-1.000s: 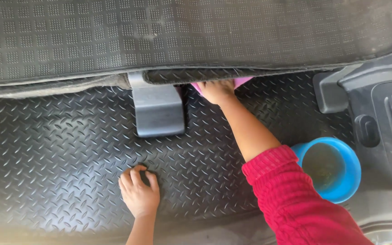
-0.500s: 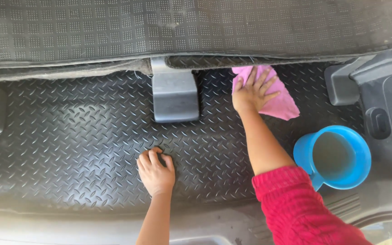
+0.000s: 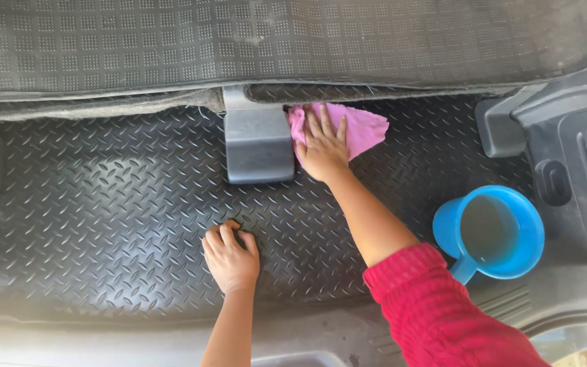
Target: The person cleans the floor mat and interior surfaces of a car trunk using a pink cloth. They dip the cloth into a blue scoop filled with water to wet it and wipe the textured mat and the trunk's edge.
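Nearest you, your left hand (image 3: 231, 255) rests knuckles-curled and empty on the black ridged floor mat (image 3: 103, 204), bracing you. Farther in, at the mat's far edge, your right hand (image 3: 322, 146) presses flat on the pink cloth (image 3: 365, 126) beside the grey seat bracket (image 3: 258, 143); keep fingers spread for even wiping. A blue cup (image 3: 490, 232) sits by the right edge.

Daylight falls evenly on my floor mat (image 3: 103, 224), with a soft sheen. The picture is sharp; bright glare shows bottom right.
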